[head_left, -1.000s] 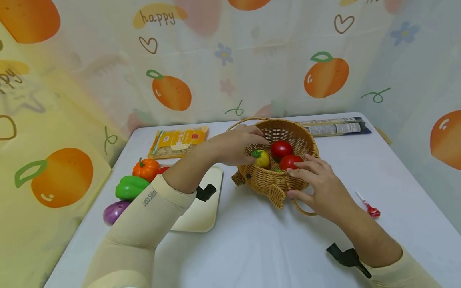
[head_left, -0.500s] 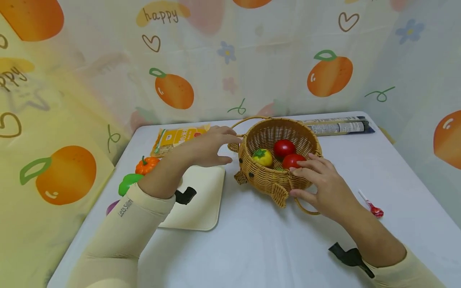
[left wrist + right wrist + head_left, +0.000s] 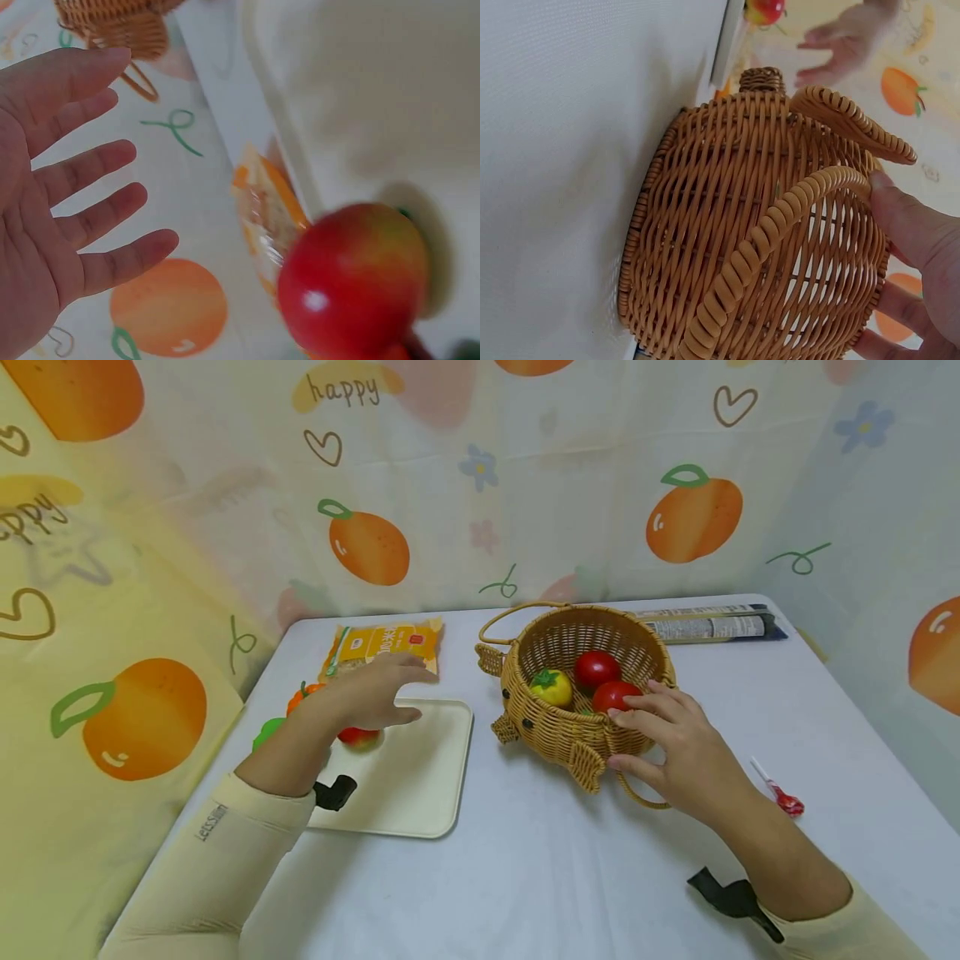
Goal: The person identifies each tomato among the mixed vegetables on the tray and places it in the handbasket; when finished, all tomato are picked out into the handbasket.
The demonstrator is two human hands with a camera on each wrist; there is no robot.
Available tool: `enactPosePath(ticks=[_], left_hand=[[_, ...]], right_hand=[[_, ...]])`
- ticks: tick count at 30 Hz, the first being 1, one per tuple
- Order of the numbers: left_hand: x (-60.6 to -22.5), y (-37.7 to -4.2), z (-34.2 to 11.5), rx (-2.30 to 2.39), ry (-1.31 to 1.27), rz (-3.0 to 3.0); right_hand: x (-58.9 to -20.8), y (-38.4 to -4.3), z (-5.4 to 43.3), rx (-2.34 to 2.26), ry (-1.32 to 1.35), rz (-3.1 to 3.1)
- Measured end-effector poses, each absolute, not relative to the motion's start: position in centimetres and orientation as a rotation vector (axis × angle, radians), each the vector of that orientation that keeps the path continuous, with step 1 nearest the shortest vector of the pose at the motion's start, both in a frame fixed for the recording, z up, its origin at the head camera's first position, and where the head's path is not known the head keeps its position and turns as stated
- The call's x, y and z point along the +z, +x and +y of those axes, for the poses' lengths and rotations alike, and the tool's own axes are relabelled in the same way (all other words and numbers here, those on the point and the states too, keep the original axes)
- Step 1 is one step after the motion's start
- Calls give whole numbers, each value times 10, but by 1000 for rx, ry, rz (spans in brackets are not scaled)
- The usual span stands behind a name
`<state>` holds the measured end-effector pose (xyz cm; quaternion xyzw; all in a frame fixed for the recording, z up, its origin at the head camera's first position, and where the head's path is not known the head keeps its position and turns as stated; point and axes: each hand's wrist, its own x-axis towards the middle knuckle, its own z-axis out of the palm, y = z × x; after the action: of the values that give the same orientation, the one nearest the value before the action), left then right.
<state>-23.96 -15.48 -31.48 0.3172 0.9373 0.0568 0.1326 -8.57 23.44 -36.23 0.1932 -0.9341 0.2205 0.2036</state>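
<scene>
My left hand (image 3: 378, 693) hovers over the cream tray (image 3: 427, 810), fingers spread and holding nothing. Close below it, a round red-and-yellow fruit (image 3: 352, 281) rests at the tray's left part, partly covered by the hand in the head view. My right hand (image 3: 675, 747) grips the near right rim of the wicker basket (image 3: 555, 735), thumb outside by the handle (image 3: 780, 225) and fingers over the edge. Inside lie two red round fruits (image 3: 597, 670) and a yellow one with a green top (image 3: 551, 687).
A yellow food packet (image 3: 420, 639) lies behind the tray. Orange (image 3: 296, 695) and green (image 3: 266, 732) vegetables show beside my left forearm, mostly hidden. A lollipop (image 3: 783, 797) lies right of the basket. Behind it is a long printed package (image 3: 705, 625).
My left hand has left the basket's rim and moved left over the tray, uncovering the yellow fruit. My right hand has stayed on the basket. The view has shifted slightly.
</scene>
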Motion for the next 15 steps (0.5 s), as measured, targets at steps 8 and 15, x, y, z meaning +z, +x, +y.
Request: enactPosePath(ticks=[8,15], left_hand=[[-345,-241,-192,137,915,2766],[-353,-238,-208,150,855,2783]], right_hand=[[-362,-85,234,617,529,-2617],[-362,-85,234,618,519,-2629]])
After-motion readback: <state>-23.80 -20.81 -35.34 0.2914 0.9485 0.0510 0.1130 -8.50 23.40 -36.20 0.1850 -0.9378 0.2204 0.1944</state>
